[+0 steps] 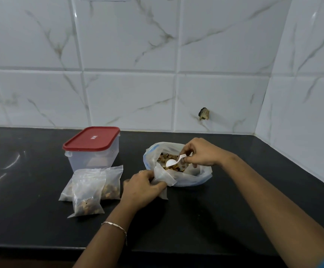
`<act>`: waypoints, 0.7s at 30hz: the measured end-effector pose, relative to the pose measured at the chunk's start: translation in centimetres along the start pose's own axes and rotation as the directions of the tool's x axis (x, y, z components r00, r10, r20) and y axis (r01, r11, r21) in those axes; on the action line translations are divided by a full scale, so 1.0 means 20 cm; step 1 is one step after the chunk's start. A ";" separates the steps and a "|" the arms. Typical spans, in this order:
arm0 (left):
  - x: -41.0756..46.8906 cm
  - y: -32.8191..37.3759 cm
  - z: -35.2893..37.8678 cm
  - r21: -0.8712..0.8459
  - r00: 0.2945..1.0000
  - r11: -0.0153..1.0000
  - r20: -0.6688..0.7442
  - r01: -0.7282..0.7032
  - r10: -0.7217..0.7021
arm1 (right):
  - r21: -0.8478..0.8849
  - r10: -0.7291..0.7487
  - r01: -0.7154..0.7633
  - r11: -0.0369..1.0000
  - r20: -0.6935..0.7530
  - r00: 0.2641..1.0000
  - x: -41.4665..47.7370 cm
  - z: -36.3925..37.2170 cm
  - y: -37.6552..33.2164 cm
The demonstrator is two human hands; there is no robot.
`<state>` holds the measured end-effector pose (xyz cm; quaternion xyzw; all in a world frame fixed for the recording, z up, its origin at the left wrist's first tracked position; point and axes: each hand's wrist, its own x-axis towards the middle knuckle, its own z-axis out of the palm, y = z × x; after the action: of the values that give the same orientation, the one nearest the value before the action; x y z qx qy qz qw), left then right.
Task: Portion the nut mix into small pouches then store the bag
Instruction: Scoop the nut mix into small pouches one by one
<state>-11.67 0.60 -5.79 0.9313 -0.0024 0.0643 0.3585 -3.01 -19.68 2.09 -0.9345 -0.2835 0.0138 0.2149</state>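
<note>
Left hand (pixel 139 187) nearest, fingers curled, pinched small pouch (pixel 165 176) at near-left rim of bag (pixel 194 178). Right hand (pixel 199 151) pinched handle of spoon (pixel 173 162); bowl sat over nut mix (pixel 165 157) inside open bag. Spoon long axis ran from right hand toward pouch mouth, just beside. Filled pouches (pixel 87 198) lay further left on tabletop (pixel 196 219). Judged: scooping step.

The surface (pixel 31 190) is glossy black. White wall tiles (pixel 128 45) carry grey marble veining. The clear container (pixel 93 159) has a red lid (pixel 91 139). The spoon (pixel 173 161) is white; the bag (pixel 194 179) is translucent with blue edging.
</note>
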 end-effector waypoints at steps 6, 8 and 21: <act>-0.03 0.02 -0.01 -0.064 0.996 0.995 -0.061 -0.074 0.070 | 0.085 0.006 -0.003 0.996 -0.035 0.999 -0.03 0.00 0.03; -0.04 0.02 0.00 -0.081 0.990 0.990 -0.088 -0.115 0.108 | 0.080 0.008 0.009 0.997 -0.217 0.976 -0.02 0.04 0.04; -0.05 0.04 0.02 -0.022 0.974 0.974 -0.008 -0.227 0.227 | -0.317 -0.133 0.084 0.945 -0.135 0.982 0.12 0.17 -0.05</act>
<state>-12.72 -0.25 -5.69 0.9206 -0.1084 0.1073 0.3594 -2.01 -16.28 -0.38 -0.9378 -0.3158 -0.1151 0.0871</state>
